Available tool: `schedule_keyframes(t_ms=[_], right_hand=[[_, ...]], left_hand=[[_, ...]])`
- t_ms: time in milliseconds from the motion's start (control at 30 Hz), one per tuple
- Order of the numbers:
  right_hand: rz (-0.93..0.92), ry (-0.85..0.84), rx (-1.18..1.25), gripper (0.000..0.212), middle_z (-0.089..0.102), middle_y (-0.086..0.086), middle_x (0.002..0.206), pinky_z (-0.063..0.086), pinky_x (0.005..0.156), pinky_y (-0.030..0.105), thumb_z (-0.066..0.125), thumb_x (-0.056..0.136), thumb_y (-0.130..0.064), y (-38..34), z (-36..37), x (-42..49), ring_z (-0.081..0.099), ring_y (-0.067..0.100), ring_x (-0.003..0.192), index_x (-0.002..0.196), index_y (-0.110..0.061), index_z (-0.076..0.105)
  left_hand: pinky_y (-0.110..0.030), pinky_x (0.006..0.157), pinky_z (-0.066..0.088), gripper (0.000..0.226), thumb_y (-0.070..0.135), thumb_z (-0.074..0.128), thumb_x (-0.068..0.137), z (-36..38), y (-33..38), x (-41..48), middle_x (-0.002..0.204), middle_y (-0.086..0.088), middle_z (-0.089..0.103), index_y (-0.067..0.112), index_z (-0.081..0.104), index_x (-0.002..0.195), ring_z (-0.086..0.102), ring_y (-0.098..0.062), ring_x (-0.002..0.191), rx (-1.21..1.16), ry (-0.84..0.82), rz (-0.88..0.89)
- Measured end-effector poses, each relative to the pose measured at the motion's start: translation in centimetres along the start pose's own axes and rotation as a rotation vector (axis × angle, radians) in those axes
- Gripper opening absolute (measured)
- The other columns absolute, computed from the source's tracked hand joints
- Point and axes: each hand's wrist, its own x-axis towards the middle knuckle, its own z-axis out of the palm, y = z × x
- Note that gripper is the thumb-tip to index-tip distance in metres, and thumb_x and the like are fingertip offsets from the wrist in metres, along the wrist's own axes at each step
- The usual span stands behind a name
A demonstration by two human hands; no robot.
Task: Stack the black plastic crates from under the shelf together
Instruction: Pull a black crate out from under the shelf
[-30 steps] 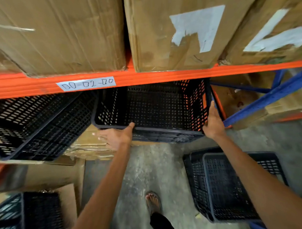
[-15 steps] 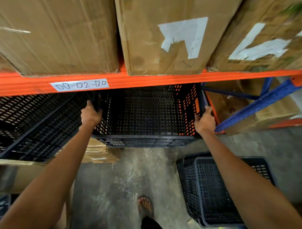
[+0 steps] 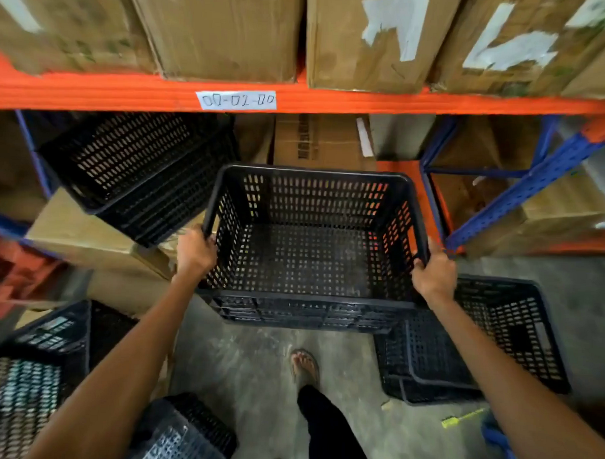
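At frame center, an empty black perforated plastic crate (image 3: 310, 257) is held in front of the orange shelf beam (image 3: 93, 91). The left hand (image 3: 195, 251) and right hand (image 3: 435, 275) each keep a closed grip on its side rims. It looks light and rigid, best held by those rims.

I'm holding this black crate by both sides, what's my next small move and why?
Probably swing the held crate right and lower it into the floor stack: left hand and right hand grip its rims, and it's clear of the shelf beam.
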Motion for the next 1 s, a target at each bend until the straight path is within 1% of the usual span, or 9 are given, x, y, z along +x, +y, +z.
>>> schedule_keyframes(t_ms=[100,167,267,367,500,667,800,900,1000], right_hand=[[0.000,-0.101,-0.011,0.057,0.069,0.016,0.108,0.058,0.075,0.044,0.058,0.093,-0.024,2.7,0.6,-6.0,0.065,0.038,0.098,0.147,-0.025,0.040],[-0.019,-0.188,-0.042,0.057,0.070,0.014,0.109,0.058,0.076,0.041,0.058,0.093,-0.025,4.2,1.4,-9.4,0.065,0.036,0.100,0.147,-0.023,0.040],[-0.058,-0.276,-0.058,0.056,0.069,0.013,0.112,0.059,0.078,0.040,0.057,0.094,-0.018,5.6,3.5,-13.5,0.066,0.033,0.099,0.147,-0.014,0.040],[-0.059,-0.367,-0.103,0.057,0.067,0.016,0.111,0.059,0.080,0.040,0.056,0.094,-0.015,7.1,6.8,-16.4,0.065,0.033,0.099,0.148,-0.008,0.036],[-0.076,-0.451,-0.191,0.055,0.069,0.019,0.108,0.054,0.087,0.041,0.057,0.093,-0.015,9.9,13.1,-17.1,0.063,0.038,0.104,0.144,-0.005,0.041],[-0.014,-0.388,-0.123,0.042,0.068,0.021,0.109,0.054,0.084,0.040,0.056,0.089,-0.005,13.3,24.1,-15.9,0.064,0.039,0.102,0.130,-0.009,0.051],[0.007,-0.347,-0.139,0.052,0.063,0.027,0.118,0.051,0.090,0.044,0.053,0.092,-0.008,16.1,34.0,-13.3,0.061,0.043,0.107,0.142,-0.008,0.042],[0.010,-0.278,-0.117,0.051,0.065,0.028,0.108,0.052,0.081,0.044,0.048,0.094,-0.009,18.5,41.5,-11.3,0.063,0.043,0.096,0.144,-0.010,0.040],[0.027,-0.244,-0.094,0.054,0.064,0.031,0.105,0.051,0.083,0.043,0.046,0.097,-0.009,20.4,46.8,-9.6,0.062,0.044,0.096,0.150,-0.009,0.033]], left_hand=[[-0.048,0.082,0.050,0.034,0.023,0.053,0.093,-0.9,-5.1,-5.4,0.104,-0.031,0.065,-0.004,0.059,0.113,0.060,-0.049,0.099,0.025,-0.038,-0.035],[-0.048,0.082,0.053,0.038,0.027,0.054,0.093,-0.8,-8.4,-8.5,0.103,-0.031,0.066,-0.004,0.063,0.113,0.061,-0.048,0.098,0.030,-0.071,-0.093],[-0.047,0.081,0.050,0.038,0.027,0.055,0.093,0.3,-13.0,-12.7,0.101,-0.033,0.066,-0.006,0.065,0.110,0.062,-0.048,0.097,0.065,-0.131,-0.150],[-0.046,0.077,0.050,0.035,0.025,0.057,0.093,3.1,-17.1,-15.5,0.099,-0.032,0.067,-0.004,0.066,0.110,0.062,-0.048,0.095,0.072,-0.183,-0.199],[-0.045,0.075,0.051,0.035,0.025,0.058,0.092,8.7,-21.5,-17.0,0.097,-0.032,0.067,-0.004,0.065,0.110,0.064,-0.047,0.094,0.110,-0.230,-0.268],[-0.047,0.076,0.052,0.038,0.028,0.056,0.093,19.2,-25.9,-14.9,0.097,-0.034,0.066,-0.005,0.064,0.111,0.064,-0.047,0.093,0.144,-0.255,-0.285],[-0.048,0.078,0.050,0.038,0.027,0.052,0.096,28.8,-29.2,-11.5,0.100,-0.034,0.066,-0.004,0.062,0.115,0.063,-0.049,0.095,0.167,-0.251,-0.239],[-0.050,0.081,0.048,0.039,0.027,0.050,0.097,36.6,-31.6,-9.3,0.105,-0.034,0.064,-0.003,0.059,0.120,0.059,-0.050,0.100,0.152,-0.230,-0.216],[-0.051,0.081,0.048,0.036,0.027,0.049,0.098,42.4,-33.1,-7.5,0.103,-0.032,0.064,0.000,0.058,0.119,0.059,-0.049,0.099,0.087,-0.177,-0.222]])
